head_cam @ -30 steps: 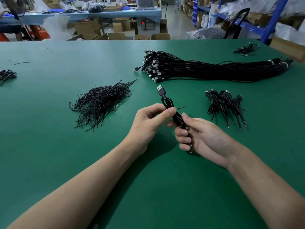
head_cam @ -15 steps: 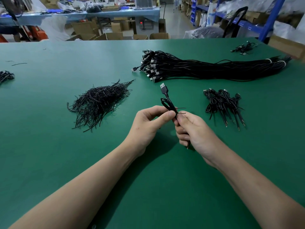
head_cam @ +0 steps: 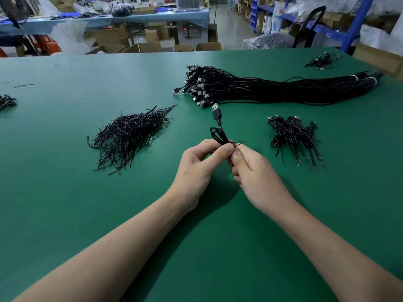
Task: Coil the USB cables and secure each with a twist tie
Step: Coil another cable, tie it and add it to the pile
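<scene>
A coiled black USB cable [head_cam: 218, 132] stands upright between both hands above the green table [head_cam: 65, 203], its USB plug at the top. My left hand [head_cam: 198, 168] pinches the coil between thumb and forefinger. My right hand [head_cam: 255, 175] grips the coil's lower part, which its fingers hide. A thin black twist tie [head_cam: 239, 143] sticks out to the right at the pinch point. A pile of loose twist ties [head_cam: 128, 134] lies to the left. A long bundle of uncoiled USB cables [head_cam: 272, 89] lies behind. Several coiled, tied cables [head_cam: 292, 136] lie to the right.
A few more cables [head_cam: 321, 61] lie at the far right corner, and another small black clump [head_cam: 6, 101] at the left edge. Beyond the table stand cardboard boxes [head_cam: 150, 46], a blue-covered bench and blue shelving [head_cam: 353, 25].
My right hand has turned palm-down and closed over the lower coil, moving up against my left thumb. The coil has shifted slightly up and away from me.
</scene>
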`<state>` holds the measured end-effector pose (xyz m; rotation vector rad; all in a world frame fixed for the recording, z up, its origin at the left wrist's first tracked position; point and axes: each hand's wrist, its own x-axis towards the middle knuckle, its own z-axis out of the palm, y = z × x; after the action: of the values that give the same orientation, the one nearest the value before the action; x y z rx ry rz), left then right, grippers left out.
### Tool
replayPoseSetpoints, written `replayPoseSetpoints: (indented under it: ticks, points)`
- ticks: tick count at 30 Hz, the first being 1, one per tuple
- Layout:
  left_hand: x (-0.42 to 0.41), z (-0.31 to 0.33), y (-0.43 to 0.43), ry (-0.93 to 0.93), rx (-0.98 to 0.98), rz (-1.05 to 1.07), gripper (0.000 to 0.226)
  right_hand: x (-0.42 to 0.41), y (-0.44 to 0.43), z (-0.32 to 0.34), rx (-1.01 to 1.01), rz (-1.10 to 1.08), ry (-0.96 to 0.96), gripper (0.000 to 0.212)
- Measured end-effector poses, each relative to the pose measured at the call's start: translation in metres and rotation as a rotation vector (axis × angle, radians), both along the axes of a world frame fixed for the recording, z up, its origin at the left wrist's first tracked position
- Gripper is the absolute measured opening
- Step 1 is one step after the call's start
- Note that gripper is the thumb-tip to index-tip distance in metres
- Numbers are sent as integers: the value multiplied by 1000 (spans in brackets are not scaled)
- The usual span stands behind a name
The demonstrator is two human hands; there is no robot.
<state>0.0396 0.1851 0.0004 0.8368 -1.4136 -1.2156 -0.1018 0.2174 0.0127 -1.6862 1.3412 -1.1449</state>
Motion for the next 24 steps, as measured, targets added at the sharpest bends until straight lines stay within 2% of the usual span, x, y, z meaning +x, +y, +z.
replayPoseSetpoints:
  ticks: [3,7,10,12,14,18,24]
  points:
    - [0,3,0,-26,-18,-4,22,0,1,5,42,64,-102,34]
    - [1,8,1,-57,-22,-1,32,-6,2,7,49,99,-27,37]
    - [4,9,-1,-73,-26,14,24,-10,0,7,23,63,4,26]
    - [7,9,-4,-92,-28,29,23,-13,-1,8,-50,-4,-47,13]
    - [9,8,-6,-107,-19,28,23,-17,-1,8,-140,-47,-95,9]
    - [9,6,-6,-54,31,-50,20,-20,-2,9,-215,-88,-93,9]
    - [9,5,-4,-8,78,-226,21,-23,-7,9,-173,-57,-98,15]
